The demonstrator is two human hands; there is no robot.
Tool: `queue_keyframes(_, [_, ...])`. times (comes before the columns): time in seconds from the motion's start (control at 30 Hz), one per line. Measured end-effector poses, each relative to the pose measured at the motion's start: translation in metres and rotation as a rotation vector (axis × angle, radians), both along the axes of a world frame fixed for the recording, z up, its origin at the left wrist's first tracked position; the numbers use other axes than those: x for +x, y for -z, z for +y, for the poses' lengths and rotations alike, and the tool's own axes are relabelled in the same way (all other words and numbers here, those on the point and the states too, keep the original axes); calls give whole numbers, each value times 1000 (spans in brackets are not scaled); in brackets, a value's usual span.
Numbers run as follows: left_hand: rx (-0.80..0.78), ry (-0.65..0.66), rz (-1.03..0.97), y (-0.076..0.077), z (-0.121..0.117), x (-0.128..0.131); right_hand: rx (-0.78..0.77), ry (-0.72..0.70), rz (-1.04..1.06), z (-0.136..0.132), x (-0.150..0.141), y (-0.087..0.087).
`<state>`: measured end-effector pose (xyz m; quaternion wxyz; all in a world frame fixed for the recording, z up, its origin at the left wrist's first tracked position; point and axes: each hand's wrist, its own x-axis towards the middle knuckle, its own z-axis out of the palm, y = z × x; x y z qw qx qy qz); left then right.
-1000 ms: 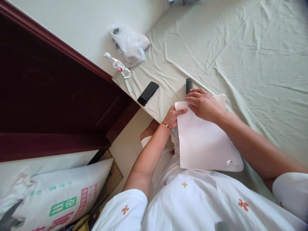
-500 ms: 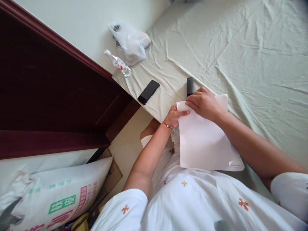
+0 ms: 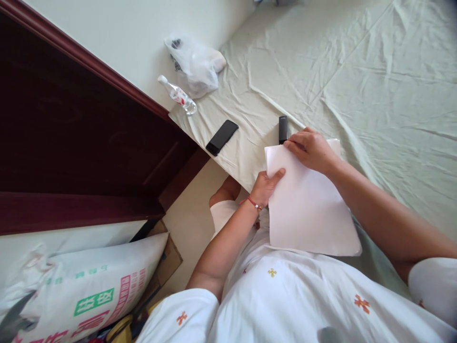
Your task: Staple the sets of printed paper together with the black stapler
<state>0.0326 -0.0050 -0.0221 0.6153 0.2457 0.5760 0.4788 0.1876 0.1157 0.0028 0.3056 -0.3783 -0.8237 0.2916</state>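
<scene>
We find the stack of thin white paper sheets (image 3: 307,205) in the wearer's lap, its long axis running from the torso out toward the pale green cloth-covered surface (image 3: 374,95). The left hand (image 3: 266,186) grips its left edge, thumb flat on the upper face; the other fingers are hidden beneath. The right hand (image 3: 314,147) is at the far edge, fingers bent and bunched together; we cannot tell whether they pinch the paper or only rest on it. As we read it, that far edge is the relation that matters: it lies directly under the right fingers, the left thumb being farther down the sheet toward the torso.

Surroundings: a small black oblong block (image 3: 283,128) sits just beyond the right fingertips, contact unclear; we log it as the nearest obstruction. The right wrist covers part of the sheets' right side. Farther left we note a black flat smartphone (image 3: 222,137), a clear plastic bottle (image 3: 178,95) and a translucent white plastic bag (image 3: 198,64), all well apart from the paper.
</scene>
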Motion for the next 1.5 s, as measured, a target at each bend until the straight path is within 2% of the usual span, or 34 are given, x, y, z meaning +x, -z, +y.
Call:
queue_keyframes(0.13, [-42, -75, -133, 2, 2, 3, -67, 20, -71, 1, 5, 0])
queue_keyframes(0.23, [-83, -187, -182, 2, 4, 8, -191, 53, -212, 7, 5, 0])
queue_keyframes(0.33, [-111, -275, -177, 0, 8, 14, -307, 66, -363, 16, 3, -1])
queue_keyframes(0.47, [-143, -335, -123, -3, 15, 20, -336, 56, -438, 27, -1, 1])
queue_keyframes(0.77, [-321, -238, -30, -14, 33, 22, -217, 25, -535, 63, -5, 23])
queue_keyframes(1.0, [-300, -205, -15, 10, 43, 19, -81, -40, -563, 85, -5, 41])
queue_keyframes(1.2, [-258, -168, 39, 23, 38, 23, -37, -60, -552, 87, 4, 39])
queue_keyframes(1.3, [-218, -157, 142, 23, 32, 29, -31, -44, -533, 84, 8, 39])
queue_keyframes(1.5, [-41, -145, 482, 22, 21, 36, 4, -59, -414, 83, 16, 46])
